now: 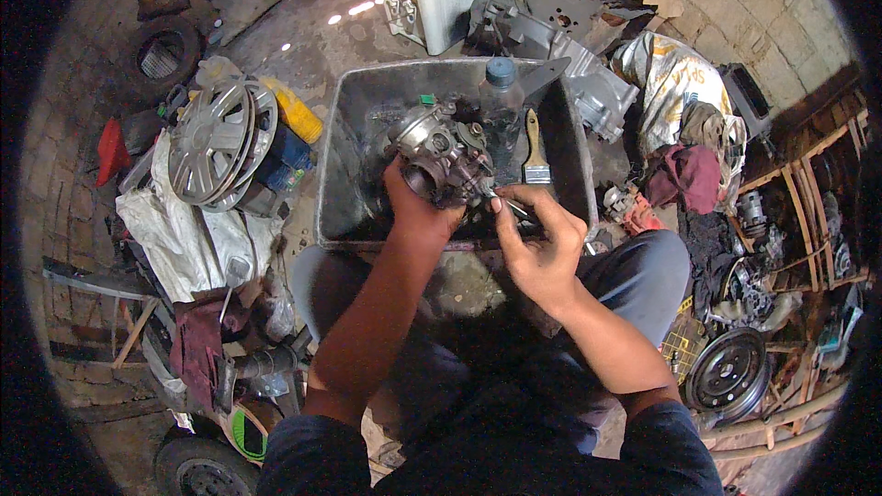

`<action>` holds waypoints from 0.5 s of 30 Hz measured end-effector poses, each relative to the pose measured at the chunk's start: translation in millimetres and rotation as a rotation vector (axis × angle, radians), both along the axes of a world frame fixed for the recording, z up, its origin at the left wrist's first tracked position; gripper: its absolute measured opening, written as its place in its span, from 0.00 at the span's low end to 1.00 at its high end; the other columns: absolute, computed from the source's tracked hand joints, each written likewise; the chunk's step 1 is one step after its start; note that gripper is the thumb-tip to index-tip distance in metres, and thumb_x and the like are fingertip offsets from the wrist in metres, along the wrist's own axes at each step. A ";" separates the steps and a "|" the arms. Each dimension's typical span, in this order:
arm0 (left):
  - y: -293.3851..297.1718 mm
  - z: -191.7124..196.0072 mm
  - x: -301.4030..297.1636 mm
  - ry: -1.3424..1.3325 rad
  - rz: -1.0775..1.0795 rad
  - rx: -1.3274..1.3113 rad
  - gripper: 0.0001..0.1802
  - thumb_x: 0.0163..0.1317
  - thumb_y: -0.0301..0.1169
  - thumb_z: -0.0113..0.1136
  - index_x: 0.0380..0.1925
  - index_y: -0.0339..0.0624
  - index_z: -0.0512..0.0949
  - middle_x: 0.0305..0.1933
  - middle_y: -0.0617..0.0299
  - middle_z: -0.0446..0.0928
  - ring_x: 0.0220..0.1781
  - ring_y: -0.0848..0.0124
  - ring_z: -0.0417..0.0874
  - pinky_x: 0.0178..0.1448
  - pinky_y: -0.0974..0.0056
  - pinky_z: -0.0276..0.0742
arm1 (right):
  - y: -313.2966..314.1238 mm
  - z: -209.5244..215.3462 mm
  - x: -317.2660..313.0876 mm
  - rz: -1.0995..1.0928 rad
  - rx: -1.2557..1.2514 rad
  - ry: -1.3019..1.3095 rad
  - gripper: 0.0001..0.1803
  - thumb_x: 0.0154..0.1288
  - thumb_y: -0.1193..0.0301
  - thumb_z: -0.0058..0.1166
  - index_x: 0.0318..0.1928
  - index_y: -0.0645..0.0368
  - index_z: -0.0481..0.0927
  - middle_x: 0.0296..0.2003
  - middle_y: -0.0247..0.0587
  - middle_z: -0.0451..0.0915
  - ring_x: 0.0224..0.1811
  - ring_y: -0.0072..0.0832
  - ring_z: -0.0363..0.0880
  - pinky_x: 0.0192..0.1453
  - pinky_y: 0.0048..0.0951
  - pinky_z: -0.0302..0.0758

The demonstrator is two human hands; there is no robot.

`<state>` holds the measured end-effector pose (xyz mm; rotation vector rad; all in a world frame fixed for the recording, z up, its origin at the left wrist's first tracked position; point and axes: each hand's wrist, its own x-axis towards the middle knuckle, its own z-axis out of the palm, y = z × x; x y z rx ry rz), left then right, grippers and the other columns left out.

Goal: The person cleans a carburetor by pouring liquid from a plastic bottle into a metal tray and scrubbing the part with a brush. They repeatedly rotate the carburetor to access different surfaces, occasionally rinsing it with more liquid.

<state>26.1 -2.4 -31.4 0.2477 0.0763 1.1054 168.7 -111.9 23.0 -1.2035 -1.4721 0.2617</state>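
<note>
We are in what looks like a vehicle repair workshop, rough and crowded. We see car parts all round: spoked wheel covers stacked at the left, a tyre behind them, a black steel wheel rim at the right and grey metal castings just beyond a dark tub. In the tub we find a paintbrush, and over it a machined metal part is held. Rags, a wooden rack bearing metal pieces and bare block walls point us the same way.
</note>
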 end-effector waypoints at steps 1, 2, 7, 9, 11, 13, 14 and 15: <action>3.5 -12.1 -0.3 0.300 0.136 0.148 0.25 0.73 0.41 0.39 0.58 0.38 0.75 0.55 0.48 0.81 0.58 0.51 0.82 0.63 0.43 0.79 | 0.4 -1.1 -2.4 -0.005 0.011 0.006 0.08 0.62 0.82 0.64 0.42 0.67 0.83 0.34 0.49 0.86 0.34 0.28 0.87 0.39 0.29 0.81; 8.3 -31.7 1.6 0.602 0.272 0.293 0.24 0.73 0.40 0.39 0.58 0.38 0.76 0.55 0.49 0.81 0.59 0.51 0.82 0.64 0.43 0.79 | 1.3 -1.4 -4.2 -0.010 0.003 0.022 0.08 0.62 0.82 0.64 0.42 0.67 0.83 0.33 0.48 0.86 0.32 0.27 0.86 0.38 0.29 0.80; 8.7 -46.5 8.3 0.921 0.433 0.484 0.24 0.72 0.40 0.38 0.57 0.40 0.77 0.57 0.50 0.81 0.59 0.53 0.82 0.64 0.42 0.78 | 12.2 -8.8 0.3 -0.052 0.004 0.047 0.07 0.63 0.81 0.63 0.42 0.65 0.82 0.29 0.43 0.83 0.26 0.23 0.80 0.33 0.27 0.76; 4.4 -42.3 10.0 0.909 0.426 0.418 0.24 0.72 0.39 0.38 0.57 0.41 0.77 0.58 0.51 0.81 0.60 0.53 0.82 0.64 0.43 0.78 | 12.8 -5.8 -1.3 -0.054 -0.024 0.037 0.06 0.64 0.81 0.62 0.42 0.65 0.81 0.30 0.46 0.84 0.28 0.27 0.83 0.34 0.28 0.76; -0.9 -33.4 11.7 0.896 0.417 0.353 0.23 0.72 0.39 0.38 0.56 0.41 0.78 0.58 0.51 0.80 0.60 0.54 0.82 0.65 0.43 0.79 | 18.3 -11.7 0.9 -0.056 -0.015 0.032 0.06 0.64 0.81 0.62 0.42 0.65 0.81 0.31 0.47 0.85 0.30 0.30 0.85 0.37 0.29 0.77; -3.5 2.7 12.7 0.205 0.151 -0.312 0.26 0.75 0.49 0.41 0.59 0.44 0.77 0.61 0.53 0.79 0.61 0.54 0.82 0.66 0.43 0.78 | 20.1 -11.8 2.9 -0.068 -0.023 0.031 0.07 0.64 0.81 0.62 0.42 0.65 0.80 0.32 0.48 0.85 0.33 0.33 0.86 0.39 0.29 0.78; -5.8 13.4 13.5 0.190 0.164 -0.346 0.29 0.74 0.54 0.41 0.60 0.45 0.76 0.62 0.54 0.79 0.62 0.54 0.82 0.66 0.44 0.78 | 19.9 -9.3 3.0 -0.076 -0.037 0.031 0.07 0.64 0.81 0.62 0.42 0.65 0.80 0.33 0.48 0.85 0.34 0.34 0.87 0.40 0.30 0.78; -8.6 20.3 12.2 0.175 0.188 -0.380 0.32 0.74 0.58 0.42 0.61 0.45 0.75 0.62 0.55 0.79 0.62 0.54 0.82 0.66 0.44 0.78 | 20.2 -7.0 0.3 -0.074 -0.051 0.034 0.07 0.64 0.81 0.62 0.42 0.66 0.80 0.34 0.48 0.85 0.35 0.35 0.87 0.41 0.30 0.79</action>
